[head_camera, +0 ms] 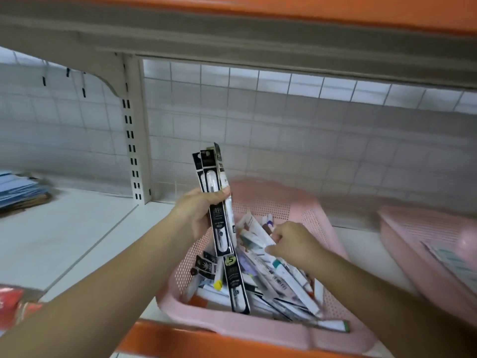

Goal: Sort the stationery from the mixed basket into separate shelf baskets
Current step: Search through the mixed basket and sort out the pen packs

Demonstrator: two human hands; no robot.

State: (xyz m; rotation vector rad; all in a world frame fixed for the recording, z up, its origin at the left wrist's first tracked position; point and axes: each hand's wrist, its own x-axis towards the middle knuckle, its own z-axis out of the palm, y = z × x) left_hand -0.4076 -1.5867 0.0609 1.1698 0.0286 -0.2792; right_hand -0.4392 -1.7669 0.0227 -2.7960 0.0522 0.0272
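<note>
Right, holding a fan of black-and-white pen packs (211,177) upright in the left hand (198,213), fingers and thumb wrapped tight round the middle of the bundle, over the left side of the mixed basket (273,202). Digging into the pile with the right hand (294,244), fingers curled down among white packets and markers; cannot tell whether anything is actually pinched, too blurred at the fingertips. Looks like the gathering step, collecting one kind before carrying it off. Plenty left in there, so early in the sort, by the look of it.

Worth going for the matching black pack (236,288) standing on end at the front of the pile, right under the held bundle, with a second black card (204,264) just beside it. Better to pinch by the top edge and lift straight up than to drag sideways through the loose markers. Mind the teal-capped marker (277,263) lying by the right wrist and the green-capped marker (333,325) resting near the front rim: easy to flick out over the orange shelf lip (160,337). Keep the left grip firm on the packs; slippery sleeves, probably, and liable to slide apart if fanned any wider. Then tuck each new pack in flat against the others, same way up. Off to the right on the same shelf, a second pink basket (402,228) with some printed card already in it; no telling whether meant for pens
</note>
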